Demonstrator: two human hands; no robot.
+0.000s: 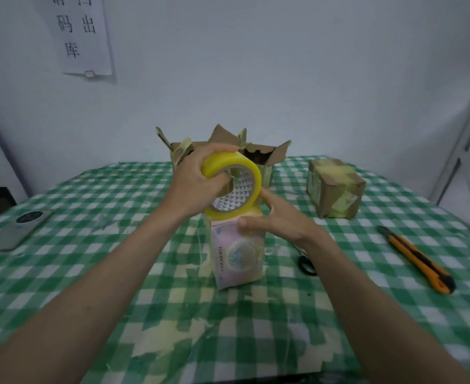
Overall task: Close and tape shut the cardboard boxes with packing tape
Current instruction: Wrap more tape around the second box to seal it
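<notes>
A yellow roll of packing tape (245,169) is held tilted above a small pale pink box (238,259) standing at the table's middle. My left hand (200,178) grips the roll, fingers curled through its core. My right hand (272,218) rests on the pink box's top, thumb on its front edge and a finger touching the roll's lower rim. Behind them stands an open brown cardboard box (267,155) with its flaps up, partly hidden by my left hand and the roll.
A taped-shut cardboard box (335,188) sits at the back right. An orange utility knife (419,260) lies at the right, a phone (15,230) at the left, a small black ring (307,266) by my right wrist. The green checked tablecloth (117,273) carries tape scraps.
</notes>
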